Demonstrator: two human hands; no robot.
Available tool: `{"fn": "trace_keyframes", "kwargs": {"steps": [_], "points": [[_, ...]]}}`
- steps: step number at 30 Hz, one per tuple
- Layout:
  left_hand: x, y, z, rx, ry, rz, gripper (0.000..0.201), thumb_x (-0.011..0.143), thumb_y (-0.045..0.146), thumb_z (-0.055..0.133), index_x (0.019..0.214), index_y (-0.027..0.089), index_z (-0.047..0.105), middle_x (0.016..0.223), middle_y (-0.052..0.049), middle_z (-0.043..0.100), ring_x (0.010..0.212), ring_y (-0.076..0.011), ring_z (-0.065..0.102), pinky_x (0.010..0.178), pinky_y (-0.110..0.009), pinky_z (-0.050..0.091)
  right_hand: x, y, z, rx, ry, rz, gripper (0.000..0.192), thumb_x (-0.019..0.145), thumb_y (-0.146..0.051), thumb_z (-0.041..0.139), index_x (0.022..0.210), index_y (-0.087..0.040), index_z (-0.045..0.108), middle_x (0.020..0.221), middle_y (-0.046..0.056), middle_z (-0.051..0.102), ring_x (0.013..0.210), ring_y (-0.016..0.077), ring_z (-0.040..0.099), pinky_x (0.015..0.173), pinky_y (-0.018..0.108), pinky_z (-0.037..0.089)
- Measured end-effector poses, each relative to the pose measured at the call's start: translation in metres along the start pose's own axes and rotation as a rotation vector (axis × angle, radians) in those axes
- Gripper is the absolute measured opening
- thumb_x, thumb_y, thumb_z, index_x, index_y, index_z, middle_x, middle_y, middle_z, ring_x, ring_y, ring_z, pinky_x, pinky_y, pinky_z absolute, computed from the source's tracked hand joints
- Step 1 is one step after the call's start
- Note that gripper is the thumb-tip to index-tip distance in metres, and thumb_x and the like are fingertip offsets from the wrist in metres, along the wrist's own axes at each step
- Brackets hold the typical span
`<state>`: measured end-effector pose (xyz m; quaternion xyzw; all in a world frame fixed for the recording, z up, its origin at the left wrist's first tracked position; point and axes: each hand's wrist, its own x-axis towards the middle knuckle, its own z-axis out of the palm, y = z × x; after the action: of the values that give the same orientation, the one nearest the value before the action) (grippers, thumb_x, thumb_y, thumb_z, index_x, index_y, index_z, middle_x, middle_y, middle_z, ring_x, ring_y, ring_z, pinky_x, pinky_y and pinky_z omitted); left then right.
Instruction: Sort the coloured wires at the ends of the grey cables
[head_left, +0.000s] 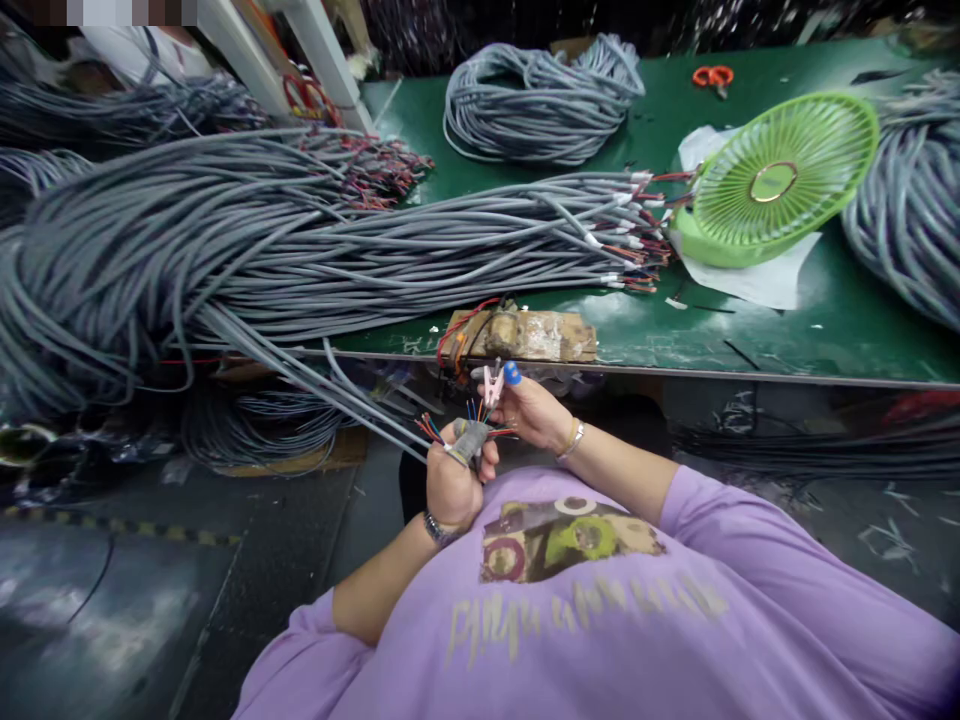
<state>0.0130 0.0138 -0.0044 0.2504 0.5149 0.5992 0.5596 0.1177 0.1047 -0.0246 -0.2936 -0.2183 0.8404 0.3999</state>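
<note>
Just off the near edge of the counter (862, 345), the left hand (454, 484) wraps round grey cables (360, 410), likely springy, best held behind their fragile-looking coloured wires (430, 430), while the right hand (537, 412) seems to pinch a pink clip (492, 386).

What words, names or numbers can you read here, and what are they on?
None can be read clearly.
Pale lettering on the purple shirt: too blurred to read.
Round centre badge on the green fan: maybe a mark, too small to read.
White pieces near the ends of the grey cables: too small to tell.
</note>
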Motion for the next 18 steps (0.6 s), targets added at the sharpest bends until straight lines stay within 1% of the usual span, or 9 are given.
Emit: {"fn": "trace_keyframes", "kwargs": {"steps": [2, 5, 11, 18], "points": [[0.0004, -0.0009, -0.0004, 0.007, 0.006, 0.002, 0.027, 0.075, 0.04, 0.069, 0.07, 0.016, 0.057, 0.05, 0.003, 0.059, 0.034, -0.0056, 0.043, 0.032, -0.016, 0.028, 0.0023, -0.001, 0.0024, 0.067, 0.025, 0.044, 0.037, 0.077, -0.052, 0.071, 0.084, -0.016, 0.068, 0.07, 0.001, 0.064, 0.061, 0.0093, 0.055, 0.052, 0.019, 0.044], [0.001, -0.0026, -0.0017, 0.021, 0.006, -0.005, 0.027, 0.074, 0.039, 0.07, 0.07, 0.016, 0.058, 0.051, 0.003, 0.059, 0.033, -0.0056, 0.043, 0.032, -0.017, 0.028, 0.0057, 0.0, 0.0028, 0.124, 0.047, 0.032, 0.033, 0.077, -0.048, 0.073, 0.083, -0.015, 0.069, 0.067, -0.001, 0.063, 0.058, 0.0081, 0.055, 0.051, 0.018, 0.044], [0.002, -0.0054, -0.0043, 0.043, 0.018, -0.023, 0.028, 0.072, 0.04, 0.071, 0.068, 0.016, 0.058, 0.051, 0.003, 0.059, 0.033, -0.0054, 0.044, 0.032, -0.017, 0.026, 0.009, 0.0046, -0.0001, 0.131, 0.035, -0.006, 0.034, 0.074, -0.048, 0.075, 0.08, -0.016, 0.068, 0.067, -0.002, 0.062, 0.058, 0.007, 0.055, 0.054, 0.018, 0.045], [0.0025, -0.005, -0.0049, 0.053, 0.015, -0.02, 0.03, 0.072, 0.042, 0.072, 0.068, 0.016, 0.059, 0.051, 0.002, 0.059, 0.033, -0.0052, 0.044, 0.032, -0.017, 0.027, 0.0052, 0.0021, 0.0019, 0.154, 0.046, 0.061, 0.037, 0.078, -0.051, 0.071, 0.084, -0.015, 0.068, 0.07, 0.0, 0.064, 0.06, 0.0086, 0.055, 0.054, 0.019, 0.044]]}}
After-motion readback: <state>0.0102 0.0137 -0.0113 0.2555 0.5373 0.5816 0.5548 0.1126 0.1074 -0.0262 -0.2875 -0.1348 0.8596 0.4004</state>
